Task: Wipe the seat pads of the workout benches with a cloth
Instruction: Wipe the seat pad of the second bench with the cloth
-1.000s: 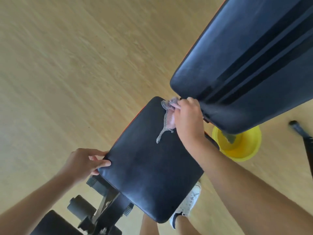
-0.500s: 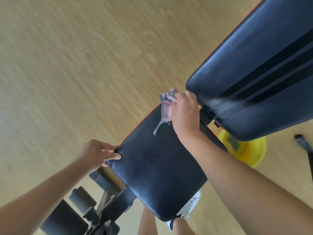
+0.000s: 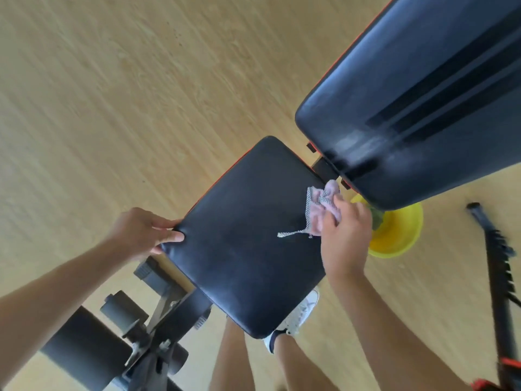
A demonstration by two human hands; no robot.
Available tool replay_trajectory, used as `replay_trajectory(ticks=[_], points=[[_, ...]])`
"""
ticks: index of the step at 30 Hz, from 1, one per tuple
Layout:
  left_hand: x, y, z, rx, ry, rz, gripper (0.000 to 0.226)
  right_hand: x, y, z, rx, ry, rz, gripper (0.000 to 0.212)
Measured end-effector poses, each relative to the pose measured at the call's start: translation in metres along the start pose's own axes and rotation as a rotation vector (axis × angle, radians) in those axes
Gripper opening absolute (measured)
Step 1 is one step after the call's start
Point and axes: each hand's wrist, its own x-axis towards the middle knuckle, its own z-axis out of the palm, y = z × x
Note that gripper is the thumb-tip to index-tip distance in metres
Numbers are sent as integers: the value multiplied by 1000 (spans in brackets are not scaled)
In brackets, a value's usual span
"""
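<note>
The black seat pad (image 3: 242, 235) of a workout bench fills the middle of the view, with an orange edge along its left side. My right hand (image 3: 345, 238) presses a crumpled pink and grey cloth (image 3: 320, 208) onto the pad's right edge, a loose strand trailing across the pad. My left hand (image 3: 143, 231) grips the pad's left corner, thumb on top. The black back pad (image 3: 423, 103) with dark stripes rises at the upper right.
A yellow bowl (image 3: 400, 232) sits on the wooden floor under the back pad. The bench frame and foam rollers (image 3: 93, 348) are at the lower left. A black bar (image 3: 496, 266) lies at the right. My legs and a white shoe (image 3: 301, 311) stand below the seat.
My right hand has dragged the cloth from the seat pad's far left corner across to its right edge. My left hand still holds the left corner.
</note>
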Motion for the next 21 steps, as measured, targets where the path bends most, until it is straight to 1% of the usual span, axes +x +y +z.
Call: replay_trajectory(ticks=[1,2,3,4,5,6,7,8,9,10,11,12,13,14,15,16,17,18,19,20,21], points=[[0,2,0,1,-7,-3,27,-27,-8,0,-11,-79,-16,20],[-1,2,0,-4,-14,-7,27,-65,-16,-2,37,-191,-120,14],[-1,2,0,-7,-18,-12,27,-103,-21,-5,118,-333,-302,20],[-2,2,-1,-3,-21,-15,27,-136,-21,-6,139,-472,-522,22],[-4,2,0,6,-24,-13,27,-153,-14,-12,67,-612,-739,14],[-5,3,0,13,-25,-12,26,-151,6,-10,-27,-617,-946,4],[-5,3,1,17,-26,-9,26,-129,24,-11,-97,-576,-1017,17],[-4,1,2,13,-23,-5,25,-107,43,-6,-91,-504,-963,24],[-4,-1,1,12,-17,-3,25,-76,50,-9,-58,-429,-768,24],[-2,-3,1,8,-12,2,25,-51,66,-7,-82,-317,-512,22],[-2,-2,2,8,-6,2,24,-33,69,-11,-24,-206,-224,24],[-2,0,2,6,2,3,24,-26,70,-15,12,-86,-15,24],[-3,1,2,5,10,6,24,-34,58,-17,86,-64,99,17],[-2,1,2,4,11,15,24,-55,42,-14,159,-166,160,8],[-3,2,1,5,-1,23,25,-85,20,-11,142,-270,63,13],[-3,2,2,0,-11,19,26,-120,5,-4,96,-373,-150,15],[-3,2,3,-8,-8,14,27,-149,-14,-6,82,-494,-359,13],[-1,-1,3,-26,2,12,29,-159,-26,0,65,-568,-499,12],[-1,-3,4,-38,10,16,30,-152,-36,12,49,-597,-571,18],[-2,-3,5,-49,21,22,30,-127,-43,29,31,-578,-587,34],[-1,-4,6,-46,33,25,27,-94,-65,38,57,-516,-559,47]])
